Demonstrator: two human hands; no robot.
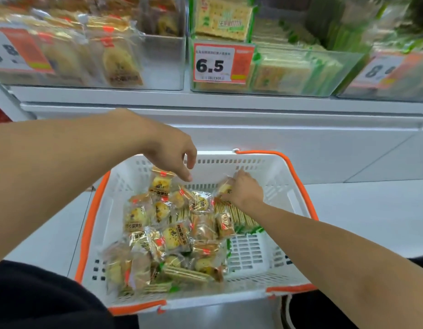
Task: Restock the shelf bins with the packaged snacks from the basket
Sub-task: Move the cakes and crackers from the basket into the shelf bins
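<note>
White slotted plastic basket [272, 176] with orange rim and handle — rectangular, standing on the pale floor below the shelf. Inside it, a loose heap of clear crinkly wrappers: round yellow pastries [172, 236] with dark speckled tops, at least ten, count uncertain where they overlap. Along the heap's right side, toward the basket's far right corner, a row of flat square crackers [239, 216] in green-trimmed film; more of these at the near edge.

Right hand [243, 189] in the basket's far right corner, fingers curled round one pastry packet [226, 187]. Left hand [172, 150] hangs above the basket's far rim, fingers loosely bent, holding nothing.

Above the basket, three clear bins — left bin [163, 65] pastries, middle bin [300, 74] crackers, tagged 6.5; the third is blurred.
</note>
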